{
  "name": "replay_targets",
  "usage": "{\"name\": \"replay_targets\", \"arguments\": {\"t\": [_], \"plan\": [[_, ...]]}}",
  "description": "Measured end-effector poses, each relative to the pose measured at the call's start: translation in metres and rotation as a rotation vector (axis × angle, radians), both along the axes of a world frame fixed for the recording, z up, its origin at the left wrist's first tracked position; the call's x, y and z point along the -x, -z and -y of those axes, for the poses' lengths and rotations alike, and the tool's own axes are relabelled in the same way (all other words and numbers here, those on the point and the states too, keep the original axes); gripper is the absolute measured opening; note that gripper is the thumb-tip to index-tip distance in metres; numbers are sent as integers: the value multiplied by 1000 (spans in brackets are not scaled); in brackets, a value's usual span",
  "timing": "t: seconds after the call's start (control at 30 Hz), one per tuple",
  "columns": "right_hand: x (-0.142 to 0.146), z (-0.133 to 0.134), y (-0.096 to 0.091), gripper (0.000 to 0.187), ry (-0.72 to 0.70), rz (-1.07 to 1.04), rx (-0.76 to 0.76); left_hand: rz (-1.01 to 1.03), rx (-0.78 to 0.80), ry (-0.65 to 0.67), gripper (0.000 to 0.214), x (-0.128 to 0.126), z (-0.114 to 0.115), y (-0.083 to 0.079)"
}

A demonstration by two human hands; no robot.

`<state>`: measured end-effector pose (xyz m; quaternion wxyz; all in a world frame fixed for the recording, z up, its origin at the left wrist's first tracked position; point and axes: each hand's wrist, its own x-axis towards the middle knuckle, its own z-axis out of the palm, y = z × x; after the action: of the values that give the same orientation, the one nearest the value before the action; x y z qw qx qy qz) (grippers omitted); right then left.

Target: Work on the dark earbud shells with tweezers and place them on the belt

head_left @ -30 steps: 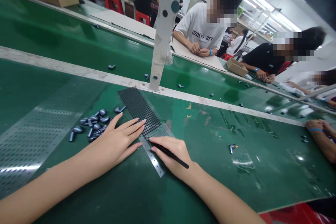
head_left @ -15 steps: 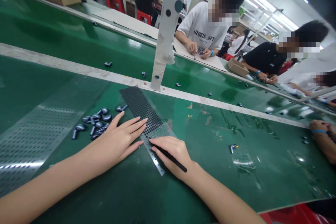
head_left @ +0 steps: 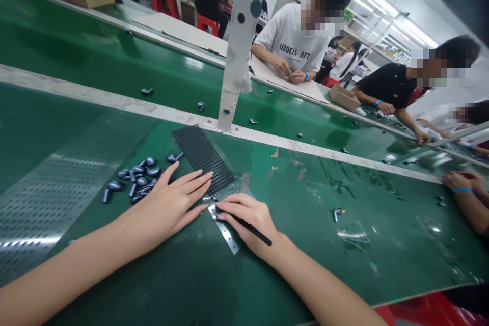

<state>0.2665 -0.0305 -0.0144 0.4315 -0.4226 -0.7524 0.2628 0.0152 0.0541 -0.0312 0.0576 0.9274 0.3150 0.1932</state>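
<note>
Left hand [head_left: 173, 204] lay flat on the belt, palm down, fingers straight and spread, holding nothing. Its fingertips rested on the near edge of the black dotted sheet [head_left: 200, 155]. Right hand [head_left: 250, 219] was curled, thumb and fingers pinched tight round a thin black tool [head_left: 252, 231]. The tool's long axis ran diagonally, tip up-left out of the pinch and tail down-right over the wrist. The tip sat on the clear punched strip [head_left: 227, 237] right under the pinch. A pile of dark earbud shells [head_left: 135, 181] sat just beyond the flat hand's thumb.

Thin black stylus [head_left: 248, 229] tip touches flat dotted sheet [head_left: 202, 155].
</note>
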Motion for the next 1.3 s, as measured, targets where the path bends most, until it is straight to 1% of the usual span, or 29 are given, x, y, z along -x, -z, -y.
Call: {"name": "replay_targets", "arguments": {"t": [0.1, 0.23, 0.33, 0.4, 0.43, 0.5, 0.57, 0.63, 0.7, 0.73, 0.77, 0.83, 0.93, 1.03, 1.1, 1.2, 1.3], "plan": [[-2, -1, -5, 21, 9, -113, 76, -3, 49, 10, 69, 0, -2, -1], [-3, -4, -15, 19, 60, -348, 244, -13, 126, 14, 71, -1, 0, -5], [-2, -10, -20, 20, 123, -595, 407, -22, 177, 20, 64, 0, -2, -15], [-2, -17, -21, 22, 172, -758, 502, -26, 201, 14, 57, 4, -12, -26], [-2, -22, -21, 25, 196, -831, 538, -25, 207, -3, 55, 6, -23, -32], [-4, -31, -19, 33, 236, -952, 586, -16, 209, -73, 52, 13, -56, -46], [-7, -39, -18, 40, 265, -1040, 616, -1, 199, -193, 47, 20, -104, -59], [-9, -43, -16, 44, 288, -1105, 638, 1, 194, -335, 44, 22, -157, -66], [-11, -45, -16, 45, 305, -1156, 655, -10, 199, -473, 41, 19, -206, -69], [-12, -45, -17, 46, 311, -1177, 662, -19, 208, -523, 39, 16, -225, -68], [-12, -44, -18, 47, 315, -1196, 667, -26, 216, -562, 38, 12, -242, -66], [-13, -44, -19, 49, 317, -1227, 676, -36, 228, -611, 37, 4, -263, -60], [-12, -45, -21, 50, 313, -1256, 685, -38, 235, -628, 38, -7, -276, -50], [-11, -46, -20, 51, 303, -1275, 695, -21, 242, -603, 38, -13, -279, -42], [-10, -45, -19, 53, 294, -1291, 705, 5, 257, -584, 39, -14, -280, -39], [-7, -42, -18, 54, 267, -1306, 746, 75, 300, -573, 41, -13, -282, -41], [-4, -37, -19, 55, 235, -1306, 787, 194, 361, -581, 42, -6, -279, -50]]}}
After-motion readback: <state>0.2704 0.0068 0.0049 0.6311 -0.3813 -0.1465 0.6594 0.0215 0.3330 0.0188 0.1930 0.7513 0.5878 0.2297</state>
